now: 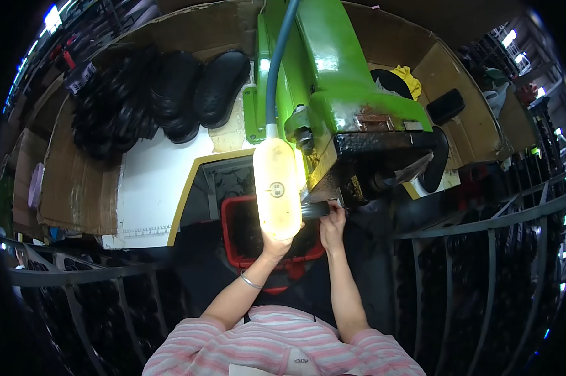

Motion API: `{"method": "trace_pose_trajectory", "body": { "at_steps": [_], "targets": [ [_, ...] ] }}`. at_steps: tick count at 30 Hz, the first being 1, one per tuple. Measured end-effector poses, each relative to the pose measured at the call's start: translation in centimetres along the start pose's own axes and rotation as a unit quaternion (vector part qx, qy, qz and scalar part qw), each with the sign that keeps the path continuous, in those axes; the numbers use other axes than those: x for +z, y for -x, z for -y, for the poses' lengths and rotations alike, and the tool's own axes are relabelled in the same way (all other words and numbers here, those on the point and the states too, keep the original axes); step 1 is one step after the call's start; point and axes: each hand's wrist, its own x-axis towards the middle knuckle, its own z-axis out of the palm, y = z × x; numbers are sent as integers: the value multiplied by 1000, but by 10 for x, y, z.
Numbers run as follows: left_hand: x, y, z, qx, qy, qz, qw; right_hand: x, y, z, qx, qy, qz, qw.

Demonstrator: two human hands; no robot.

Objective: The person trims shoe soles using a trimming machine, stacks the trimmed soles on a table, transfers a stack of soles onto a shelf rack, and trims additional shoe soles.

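A green machine stands before me, its black head just beyond my hands. Beneath that head is a black shoe sole, seen mostly edge-on. My right hand has its fingers closed at the sole's right end, close to the machine. My left hand reaches toward the sole's left end; a lit yellow-white lamp covers its fingers, so their grip is hidden. Below both hands sits a red crate with dark contents.
Black soles are piled on the white tabletop at left, walled by cardboard. A cardboard box at right holds a black piece and a yellow cloth. Metal rails flank me on both sides.
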Motion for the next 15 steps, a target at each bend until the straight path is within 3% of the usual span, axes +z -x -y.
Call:
{"method": "trace_pose_trajectory", "body": {
  "at_steps": [3, 4, 7, 8, 10, 15],
  "targets": [
    [7, -2, -3, -12, 17, 9, 1000, -5, -2, 37, -58, 66, -60, 994],
    [7, -3, -3, 2, 5, 10, 1000, 13, -3, 66, -126, 117, -78, 982],
    [7, -11, -31, -37, 93, 71, 992, -11, 0, 118, -226, 325, -118, 911],
    [3, -13, -29, -39, 95, 66, 992, -2, 3, 141, -256, 373, -114, 885],
    [-7, -17, -24, 50, 28, 65, 996, 25, 10, 173, -306, 433, -83, 844],
    [-21, -14, -51, -22, 156, 3, 988, 67, 9, 174, -323, 472, -19, 820]
  ]
}}
